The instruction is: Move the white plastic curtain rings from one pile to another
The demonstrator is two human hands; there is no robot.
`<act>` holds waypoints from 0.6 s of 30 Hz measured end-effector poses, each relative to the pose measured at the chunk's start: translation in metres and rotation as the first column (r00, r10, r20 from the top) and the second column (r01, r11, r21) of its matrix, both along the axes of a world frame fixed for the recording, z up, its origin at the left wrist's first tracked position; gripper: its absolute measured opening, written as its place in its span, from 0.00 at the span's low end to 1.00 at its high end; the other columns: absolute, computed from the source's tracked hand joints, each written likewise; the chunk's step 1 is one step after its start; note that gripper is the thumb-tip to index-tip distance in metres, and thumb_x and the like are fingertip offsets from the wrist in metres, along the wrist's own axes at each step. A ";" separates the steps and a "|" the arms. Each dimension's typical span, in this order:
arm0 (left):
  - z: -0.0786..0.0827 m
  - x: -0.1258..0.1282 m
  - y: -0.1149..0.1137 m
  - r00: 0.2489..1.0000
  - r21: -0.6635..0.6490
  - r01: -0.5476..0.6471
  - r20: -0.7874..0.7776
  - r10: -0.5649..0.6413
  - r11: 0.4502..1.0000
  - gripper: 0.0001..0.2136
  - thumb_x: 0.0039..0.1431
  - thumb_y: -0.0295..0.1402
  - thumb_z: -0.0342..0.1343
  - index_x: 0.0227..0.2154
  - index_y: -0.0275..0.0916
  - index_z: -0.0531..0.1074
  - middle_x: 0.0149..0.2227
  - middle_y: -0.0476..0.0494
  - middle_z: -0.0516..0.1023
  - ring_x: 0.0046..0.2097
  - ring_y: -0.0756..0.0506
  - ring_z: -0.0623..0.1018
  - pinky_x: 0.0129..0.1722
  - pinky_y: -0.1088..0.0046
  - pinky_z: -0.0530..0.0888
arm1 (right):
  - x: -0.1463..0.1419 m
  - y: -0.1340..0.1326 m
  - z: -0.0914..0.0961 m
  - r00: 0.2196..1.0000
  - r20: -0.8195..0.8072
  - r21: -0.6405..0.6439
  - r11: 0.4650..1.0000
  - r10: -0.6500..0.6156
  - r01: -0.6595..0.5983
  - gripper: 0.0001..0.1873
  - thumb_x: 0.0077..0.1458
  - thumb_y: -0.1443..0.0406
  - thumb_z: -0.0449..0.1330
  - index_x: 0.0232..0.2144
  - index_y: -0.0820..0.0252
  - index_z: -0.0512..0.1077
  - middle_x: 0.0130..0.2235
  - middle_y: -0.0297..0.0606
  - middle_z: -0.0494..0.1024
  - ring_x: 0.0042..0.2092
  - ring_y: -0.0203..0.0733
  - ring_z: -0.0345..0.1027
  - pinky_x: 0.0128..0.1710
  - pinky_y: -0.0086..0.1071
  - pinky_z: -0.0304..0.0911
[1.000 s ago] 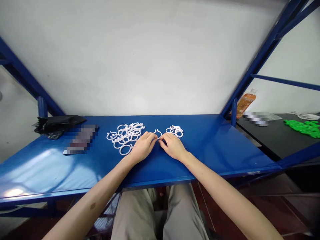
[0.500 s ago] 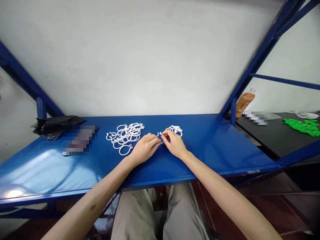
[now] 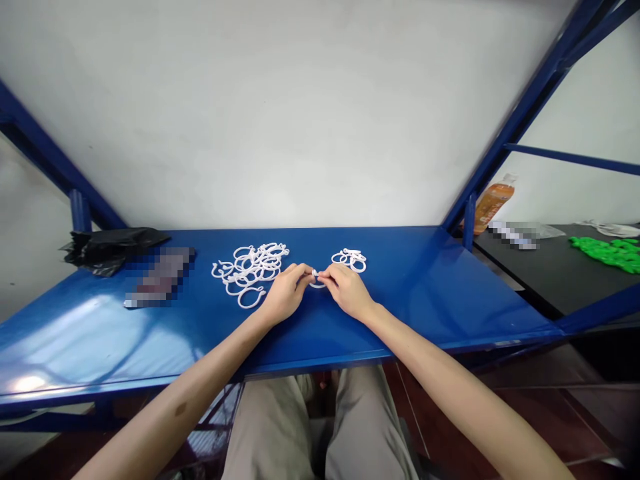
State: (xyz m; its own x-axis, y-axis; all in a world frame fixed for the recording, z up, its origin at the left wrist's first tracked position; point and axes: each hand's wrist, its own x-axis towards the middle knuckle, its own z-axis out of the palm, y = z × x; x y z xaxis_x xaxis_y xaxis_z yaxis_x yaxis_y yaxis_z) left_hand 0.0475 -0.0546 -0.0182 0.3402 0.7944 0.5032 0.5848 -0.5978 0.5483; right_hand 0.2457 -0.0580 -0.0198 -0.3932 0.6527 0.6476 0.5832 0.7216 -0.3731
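Between my hands, above the blue table (image 3: 415,300), is a white plastic ring (image 3: 319,286) with its small end parts at the top. My left hand (image 3: 290,290) pinches it from the left and my right hand (image 3: 347,287) from the right, fingertips close together. The fingers cover much of the ring, so I cannot tell whether its ends are joined. A heap of similar white rings (image 3: 250,267) lies left of my left hand, several of them with a visible gap. Behind my right hand lies a smaller group of white rings (image 3: 356,260).
A black plastic bag (image 3: 115,247) and a blurred-out flat item (image 3: 163,277) lie on the table's left side. Blue metal posts (image 3: 469,220) stand at both ends. On a black table (image 3: 540,273) to the right are an orange bottle (image 3: 493,207) and green pieces (image 3: 607,252).
My left hand has turned and raised its fingertips to the ring's top, level with my right fingertips. The ring's end parts, apart before, now sit close together between the fingers.
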 end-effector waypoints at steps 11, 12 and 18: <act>0.008 -0.001 0.000 0.989 0.138 0.012 -0.148 0.009 0.990 0.09 0.71 0.35 0.48 0.40 0.41 0.72 0.38 0.44 0.78 0.42 0.44 0.75 0.44 0.66 0.73 | 0.002 0.000 0.003 0.997 0.069 0.107 0.994 -0.029 0.021 0.12 0.71 0.63 0.52 0.39 0.56 0.75 0.37 0.41 0.80 0.42 0.45 0.73 0.44 0.38 0.69; 0.009 -0.003 0.002 0.982 0.175 -0.022 -0.180 0.054 0.984 0.10 0.71 0.36 0.48 0.42 0.41 0.73 0.39 0.43 0.79 0.44 0.42 0.75 0.46 0.64 0.72 | 0.004 0.002 0.004 0.996 0.048 0.120 0.991 -0.069 0.063 0.12 0.70 0.63 0.52 0.40 0.56 0.76 0.39 0.41 0.80 0.43 0.45 0.74 0.45 0.38 0.69; 0.005 -0.029 0.017 0.794 0.336 -0.397 -0.341 0.503 0.854 0.16 0.67 0.30 0.46 0.51 0.34 0.75 0.51 0.31 0.77 0.53 0.31 0.71 0.51 0.53 0.68 | 0.034 0.020 0.005 0.917 -0.134 0.007 0.925 -0.375 0.379 0.11 0.67 0.62 0.54 0.42 0.57 0.76 0.44 0.42 0.77 0.37 0.42 0.73 0.40 0.36 0.69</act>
